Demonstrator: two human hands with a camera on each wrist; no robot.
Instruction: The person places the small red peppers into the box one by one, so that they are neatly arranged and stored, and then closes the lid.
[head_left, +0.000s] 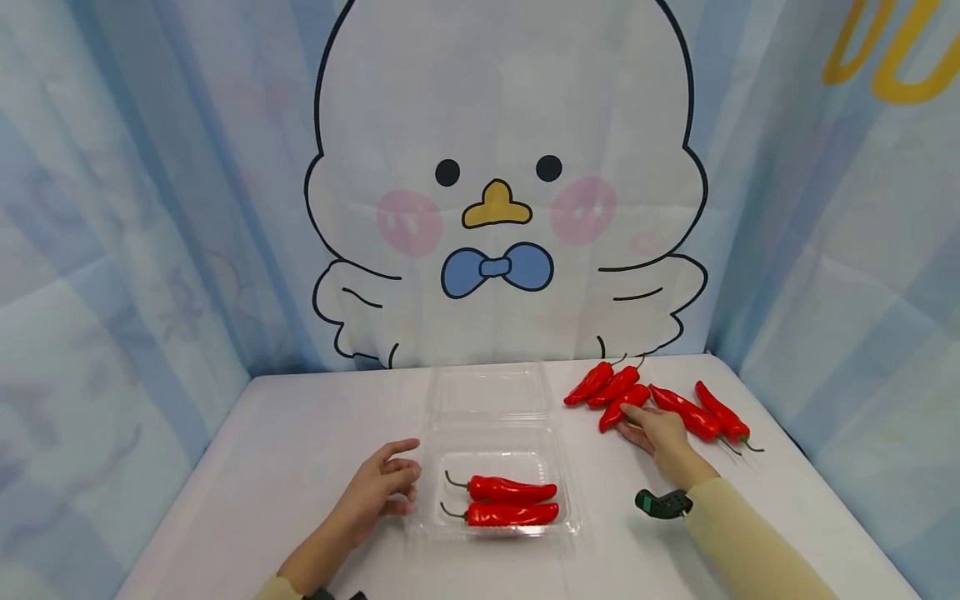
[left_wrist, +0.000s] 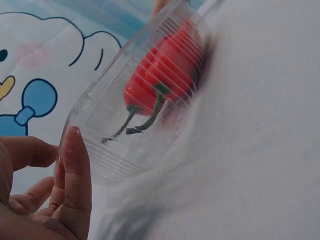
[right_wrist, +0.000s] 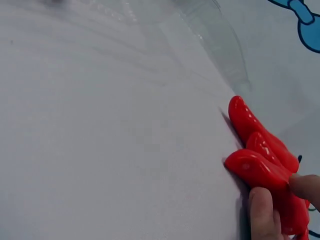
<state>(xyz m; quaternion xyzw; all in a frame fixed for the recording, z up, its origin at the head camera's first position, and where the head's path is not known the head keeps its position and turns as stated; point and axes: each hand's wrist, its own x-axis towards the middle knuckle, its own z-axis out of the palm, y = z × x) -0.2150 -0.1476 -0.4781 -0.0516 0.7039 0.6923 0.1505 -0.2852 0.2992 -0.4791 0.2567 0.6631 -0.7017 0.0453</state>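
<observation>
clerk: head view, right hand?
keeper: right hand (head_left: 660, 433), grasping one red pepper (head_left: 637, 396) near its middle; the tip points out ahead of the fingers, leftward and toward the person.
clerk: beside it?
keeper: two loose peppers (head_left: 615, 387) just beyond, two further peppers (head_left: 686, 414) to the right, all on the white table (head_left: 300, 467).
clerk: left hand?
keeper: left hand (head_left: 382, 483), fingers loosely bent, at the left edge of a clear box (head_left: 517, 458). lid (head_left: 487, 392) laid back, open. in the box: two packed peppers (head_left: 510, 490), side by side, stems left.
clerk: left wrist view?
keeper: fingertips at the box rim, no pepper in that hand; firm contact with the rim, cannot tell. packed peppers seen through the ribbed wall, stems nearest the hand.
clerk: right wrist view?
keeper: the gripped pepper between two digits, one along its table side, one on top; tip beyond them, bare. loose peppers close behind. whether it is lifted, cannot tell.
</observation>
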